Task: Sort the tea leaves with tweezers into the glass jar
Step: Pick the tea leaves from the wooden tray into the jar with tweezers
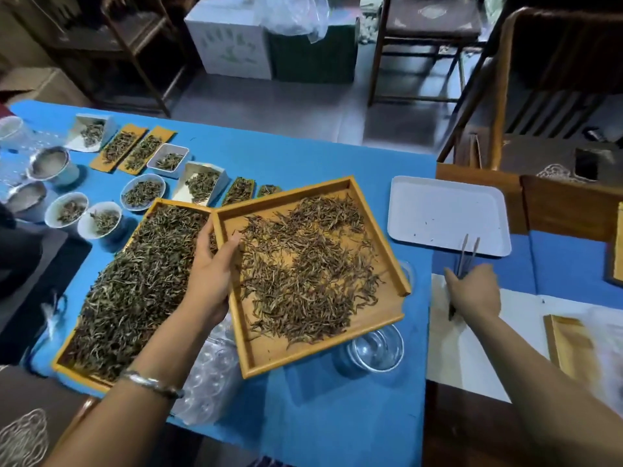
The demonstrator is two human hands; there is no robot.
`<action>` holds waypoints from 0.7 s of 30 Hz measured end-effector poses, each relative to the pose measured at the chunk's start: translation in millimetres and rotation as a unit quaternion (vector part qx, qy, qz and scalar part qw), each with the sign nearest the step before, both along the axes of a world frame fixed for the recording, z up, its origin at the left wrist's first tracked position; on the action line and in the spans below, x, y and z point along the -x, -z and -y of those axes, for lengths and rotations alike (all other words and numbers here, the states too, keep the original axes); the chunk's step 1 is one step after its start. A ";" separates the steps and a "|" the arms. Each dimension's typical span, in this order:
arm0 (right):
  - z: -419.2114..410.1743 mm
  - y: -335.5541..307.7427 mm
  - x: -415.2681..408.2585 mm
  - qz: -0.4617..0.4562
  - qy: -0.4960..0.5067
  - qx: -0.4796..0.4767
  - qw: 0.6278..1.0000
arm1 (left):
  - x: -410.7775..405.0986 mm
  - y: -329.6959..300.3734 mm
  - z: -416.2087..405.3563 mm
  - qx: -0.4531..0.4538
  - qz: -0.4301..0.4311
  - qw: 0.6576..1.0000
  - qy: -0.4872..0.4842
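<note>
The tea leaves [303, 264] lie spread in a wooden tray [256, 352], which the left hand [212, 267] holds by its left rim, with the thumb inside on the leaves and the fingers curled under the edge. The tray is lifted and tilted over the blue table [303, 153]. Just below its near right corner stands the glass jar [374, 348], partly hidden by the tray. The right hand [475, 291] is well apart to the right, its fingers curled around the tweezers [467, 254]; their tips point away from the person and stand a little apart. Beyond these tips lies a white tray [448, 214] with only a few crumbs. To the left of the left hand rests a second wooden tray [67, 364], full of darker leaves, partly under the held tray. Behind it stand small white bowls [143, 193] and little dishes with leaf samples.
</note>
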State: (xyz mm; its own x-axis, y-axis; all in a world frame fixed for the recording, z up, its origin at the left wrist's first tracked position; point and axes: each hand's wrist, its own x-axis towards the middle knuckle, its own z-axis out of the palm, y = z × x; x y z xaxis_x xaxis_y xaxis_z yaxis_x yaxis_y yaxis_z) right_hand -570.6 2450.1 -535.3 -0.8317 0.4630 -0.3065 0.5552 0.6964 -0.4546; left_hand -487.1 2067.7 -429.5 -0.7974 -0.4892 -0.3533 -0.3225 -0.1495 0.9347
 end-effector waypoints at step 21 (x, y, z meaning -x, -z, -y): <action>35.2 -135.9 -149.9 -0.147 -0.284 0.130 0.938 | -1.9 -5.9 12.5 0.000 0.014 0.999 0.053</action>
State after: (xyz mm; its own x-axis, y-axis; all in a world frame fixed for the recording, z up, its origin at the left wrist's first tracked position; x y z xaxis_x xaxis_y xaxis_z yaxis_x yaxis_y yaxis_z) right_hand -420.7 2414.9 -399.4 -0.9880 -0.1395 -0.0656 -0.0488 0.6865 -0.7255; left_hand -485.2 2055.3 -423.5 -0.8342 -0.4034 -0.3759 -0.3625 -0.1126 0.9252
